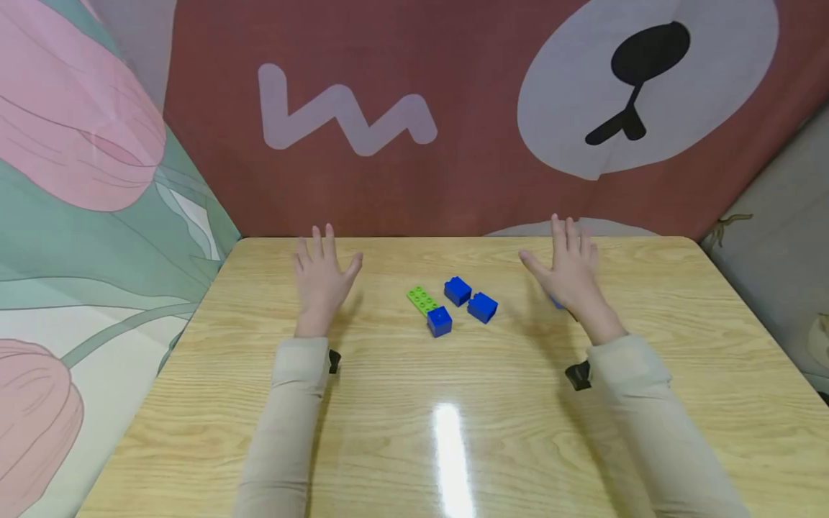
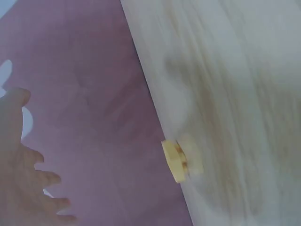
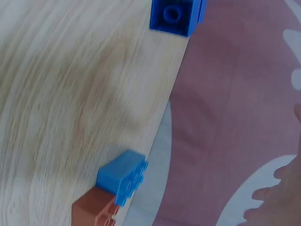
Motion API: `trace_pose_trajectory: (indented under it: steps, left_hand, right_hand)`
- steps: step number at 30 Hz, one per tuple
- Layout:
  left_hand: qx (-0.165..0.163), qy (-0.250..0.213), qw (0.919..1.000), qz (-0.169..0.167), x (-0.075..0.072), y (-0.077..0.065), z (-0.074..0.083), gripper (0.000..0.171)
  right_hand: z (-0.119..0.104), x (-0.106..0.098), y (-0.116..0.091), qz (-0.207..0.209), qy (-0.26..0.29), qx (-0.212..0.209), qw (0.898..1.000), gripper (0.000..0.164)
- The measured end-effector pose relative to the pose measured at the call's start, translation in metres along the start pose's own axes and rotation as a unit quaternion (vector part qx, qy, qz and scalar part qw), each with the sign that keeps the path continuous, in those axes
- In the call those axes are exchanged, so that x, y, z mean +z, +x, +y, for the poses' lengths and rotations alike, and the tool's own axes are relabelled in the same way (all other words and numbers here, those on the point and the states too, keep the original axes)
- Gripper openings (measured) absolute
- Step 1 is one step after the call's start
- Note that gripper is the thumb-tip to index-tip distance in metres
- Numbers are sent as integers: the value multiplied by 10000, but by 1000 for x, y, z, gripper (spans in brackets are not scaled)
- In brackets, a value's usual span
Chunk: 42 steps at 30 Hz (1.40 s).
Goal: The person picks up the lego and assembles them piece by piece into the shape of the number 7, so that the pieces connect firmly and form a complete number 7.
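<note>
My left hand point(image 1: 320, 284) is raised over the left side of the table, fingers spread, holding nothing. The left wrist view catches that hand point(image 2: 23, 179) at its left edge and a small yellow block point(image 2: 175, 161) on the table. My right hand point(image 1: 570, 270), also spread and holding nothing, hovers on the right, partly covering a lighter blue brick point(image 1: 555, 302). The right wrist view gives that blue brick point(image 3: 121, 173) beside an orange-brown brick point(image 3: 94, 207). Between the hands lie a lime-green studded plate point(image 1: 421, 298) and three dark blue bricks point(image 1: 439, 322).
The wooden table point(image 1: 388, 388) ends at the back against a red-brown printed cloth point(image 1: 453, 187). A flowered cloth point(image 1: 116, 252) hangs at the left side. Black wrist straps point(image 1: 578, 375) show at both cuffs.
</note>
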<state>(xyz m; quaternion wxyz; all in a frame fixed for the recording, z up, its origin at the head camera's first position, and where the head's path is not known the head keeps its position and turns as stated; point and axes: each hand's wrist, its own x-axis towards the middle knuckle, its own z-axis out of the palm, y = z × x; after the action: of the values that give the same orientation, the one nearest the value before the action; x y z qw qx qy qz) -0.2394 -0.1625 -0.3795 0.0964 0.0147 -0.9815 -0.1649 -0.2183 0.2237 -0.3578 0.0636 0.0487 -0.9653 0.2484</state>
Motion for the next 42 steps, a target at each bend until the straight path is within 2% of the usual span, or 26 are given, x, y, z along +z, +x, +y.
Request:
trace_pose_trajectory:
  steps: [5,10,18,22,27,30,36,42]
  left_hand:
    - [328,-450,9983,-181,-2,-3,11,78]
    - [658,-1043,9920,-285,-1,-5,21,71]
    - [824,-1668,9804,-653,3,-13,39,61]
    - [1102,-2046,9679,-963,9,-17,48,52]
    - [1380,-2654,9407,-1601,19,-21,52,42]
    - [1456,-2879,9285,-1839,24,-23,53,39]
    - [1450,-3102,9128,-2226,33,-27,56,40]
    - [1505,-3075,9011,-2662,40,-30,61,45]
  right_hand:
    - [-10,7,0,-283,524,-205,9980,91]
    - [-20,14,-3,-699,916,-233,9931,87]
    - [-26,34,-8,-1272,1135,-22,9854,82]
    - [-25,42,-9,-1407,1164,-41,9832,75]
    - [-23,54,-10,-1565,1232,-14,9800,69]
    - [-23,60,-11,-1665,1262,-60,9779,66]
    - [-22,65,-14,-1632,1231,-205,9787,59]
    - [-22,68,-14,-1677,1147,-110,9791,56]
